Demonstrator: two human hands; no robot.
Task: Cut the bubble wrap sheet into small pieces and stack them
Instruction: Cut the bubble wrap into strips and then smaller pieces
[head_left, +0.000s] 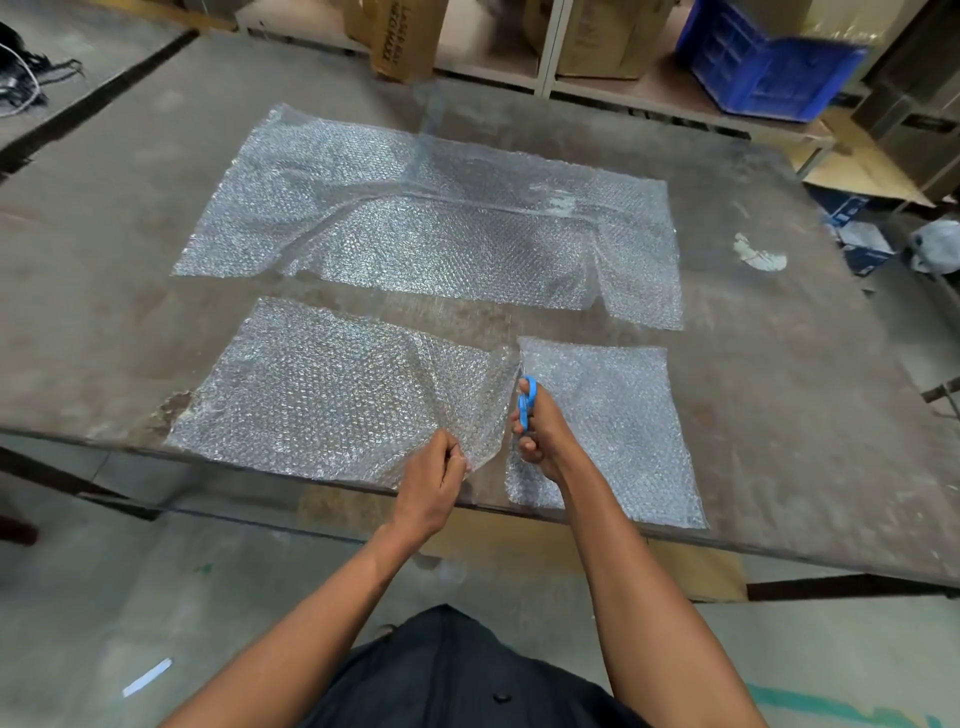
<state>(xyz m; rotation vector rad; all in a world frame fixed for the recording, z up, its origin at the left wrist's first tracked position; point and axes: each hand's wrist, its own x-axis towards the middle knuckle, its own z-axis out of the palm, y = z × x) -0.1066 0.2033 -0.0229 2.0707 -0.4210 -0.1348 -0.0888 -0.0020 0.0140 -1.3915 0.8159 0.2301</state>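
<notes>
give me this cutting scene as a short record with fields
left hand: pinches the near right corner of the left bubble wrap piece
right hand: grips blue scissors
cut piece: lies to the right, apart from the left piece
large sheet: spread flat farther back, uncut
surface: worn table
stack: none yet

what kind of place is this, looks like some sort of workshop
Probably a storeroom or packing area. Cardboard boxes and a blue plastic crate sit on low shelving behind a worn, stained work table, and the floor is bare concrete.
</notes>
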